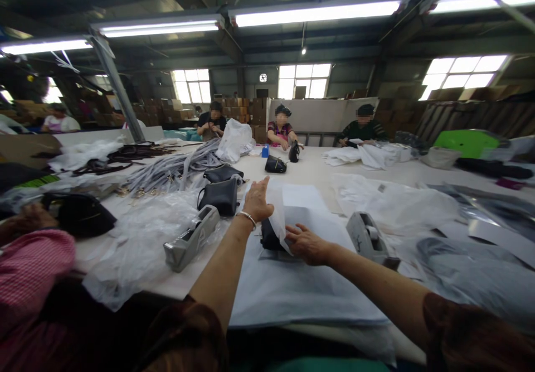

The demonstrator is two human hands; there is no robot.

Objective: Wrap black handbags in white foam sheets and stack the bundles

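Observation:
My left hand (256, 200) is at the far left side of a small black bag (271, 237), fingers stretched forward, beside a thin white tissue sheet (276, 211). The sheet stands up over the bag and hides part of it. My right hand (308, 245) has its fingers spread, with the tips against the sheet's right edge. Beneath the bag lies a stack of white paper sheets (301, 299). Grey tape dispensers stand on either side, a left one (192, 238) and a right one (371, 239).
Black bags (221, 196) and grey straps (179, 165) lie beyond the left dispenser. Clear plastic bags (137, 244) spread over the table's left part, more plastic (393, 202) on the right. A co-worker's pink checked sleeve (37, 260) is close at left; other people sit across the table.

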